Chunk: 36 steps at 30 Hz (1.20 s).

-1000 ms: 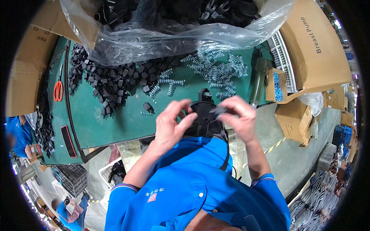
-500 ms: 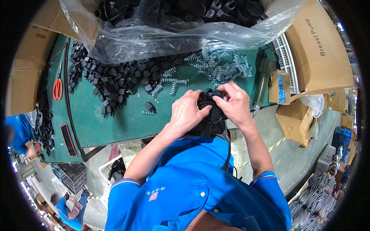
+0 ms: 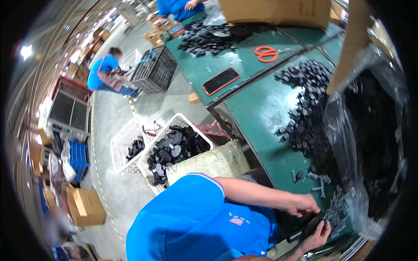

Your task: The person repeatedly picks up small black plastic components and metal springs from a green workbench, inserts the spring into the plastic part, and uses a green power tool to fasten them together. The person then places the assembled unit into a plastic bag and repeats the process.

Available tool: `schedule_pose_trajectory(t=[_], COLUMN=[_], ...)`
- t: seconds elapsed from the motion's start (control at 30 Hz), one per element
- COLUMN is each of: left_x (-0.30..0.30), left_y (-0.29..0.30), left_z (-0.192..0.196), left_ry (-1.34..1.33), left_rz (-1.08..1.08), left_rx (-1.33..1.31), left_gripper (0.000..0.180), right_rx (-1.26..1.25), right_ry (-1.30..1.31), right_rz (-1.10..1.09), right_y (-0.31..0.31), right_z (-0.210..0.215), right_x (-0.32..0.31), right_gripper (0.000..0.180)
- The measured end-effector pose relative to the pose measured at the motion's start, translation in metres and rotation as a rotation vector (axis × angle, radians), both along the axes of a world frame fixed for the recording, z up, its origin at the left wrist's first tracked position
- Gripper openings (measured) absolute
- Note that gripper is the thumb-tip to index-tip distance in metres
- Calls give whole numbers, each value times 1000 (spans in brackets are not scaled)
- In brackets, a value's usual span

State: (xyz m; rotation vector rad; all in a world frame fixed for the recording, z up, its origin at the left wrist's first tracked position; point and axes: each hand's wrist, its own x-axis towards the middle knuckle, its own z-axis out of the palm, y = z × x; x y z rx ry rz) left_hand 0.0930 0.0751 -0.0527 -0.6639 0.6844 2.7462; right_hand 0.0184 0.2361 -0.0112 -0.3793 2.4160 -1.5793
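Note:
At the lower right, both my hands work on a black plastic part (image 3: pixel 310 226) by the table edge. My left hand (image 3: pixel 305 205) grips its upper side with bent fingers. Around its other side curl the fingers of my right hand (image 3: pixel 318 237). The part's details are dark and partly covered by the fingers. Close beyond my hands lies a heap of metal springs (image 3: pixel 336 213). A few loose springs (image 3: pixel 321 185) and a single small black block (image 3: pixel 298 176) rest nearer my left forearm.
A big pile of black blocks (image 3: pixel 307 113) spreads over the green table (image 3: pixel 261 113). Beside it stands a plastic-lined box (image 3: pixel 348 143) of black parts. Orange scissors (image 3: pixel 266 54) and a phone (image 3: pixel 221 81) lie farther left. White baskets (image 3: pixel 204 141) of black parts stand on the floor; co-workers are beyond.
The view has swung left and tilted, so the floor, baskets and co-workers show more and my hands sit at the lower right. Both hands still hold the black part.

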Motion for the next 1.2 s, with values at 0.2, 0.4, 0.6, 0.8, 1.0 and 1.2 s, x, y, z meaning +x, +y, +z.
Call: schedule_pose_trajectory(t=[0.2, 0.4, 0.6, 0.8, 1.0, 1.2], left_x=[36, 40, 53, 50, 36, -4], left_y=[7, -7, -25, -19, -28, -7], left_z=[28, 35, 42, 47, 51, 53], left_ry=[79, 347, 130, 112, 60, 360], left_rz=[178, 306, 254, 247, 124, 292], left_rx=[262, -33, -317, -252, -311, -1385], left_gripper=[21, 29, 27, 9, 15, 13], right_rx=[-101, -67, -152, -120, -247, -318], right_ry=[29, 233, 137, 44, -27, -115], right_rz=[238, 280, 320, 326, 396, 239], right_y=[-32, -53, -60, -49, -24, 1], right_z=[12, 31, 58, 47, 6, -14], right_x=[5, 19, 41, 29, 3, -6], right_gripper=[23, 21, 17, 15, 17, 27])
